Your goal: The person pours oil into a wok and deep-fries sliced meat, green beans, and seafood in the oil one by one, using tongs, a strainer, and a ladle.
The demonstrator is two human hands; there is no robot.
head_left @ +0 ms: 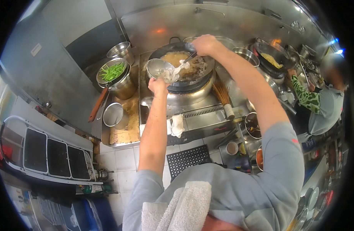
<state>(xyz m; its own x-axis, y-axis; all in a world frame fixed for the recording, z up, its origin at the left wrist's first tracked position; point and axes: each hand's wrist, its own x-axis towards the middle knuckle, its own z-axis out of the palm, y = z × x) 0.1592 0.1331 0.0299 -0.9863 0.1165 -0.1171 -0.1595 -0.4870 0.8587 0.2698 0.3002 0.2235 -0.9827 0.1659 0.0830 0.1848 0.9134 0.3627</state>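
Observation:
My left hand (pixel 158 86) grips the rim of a metal bowl (pixel 155 66), which is tilted over the near left side of a large black wok (pixel 158 53). Pale, wet-looking pieces of food (pixel 180 69) hang out over the bowl's right edge. Above the wok's far right side, my right hand (pixel 206 44) is closed around a utensil with a dark handle (pixel 191 57). Its lower end meets the pale food, so I cannot make out its kind. Bubbling brownish liquid (pixel 176 58) fills the wok.
Green beans (pixel 112 72) lie in a strainer over a pot on the left, near an empty-looking metal pot (pixel 115 115). A bamboo brush (pixel 223 98) rests right of the wok. Another person (pixel 327 100) works at a second wok (pixel 275 57) with yellow food.

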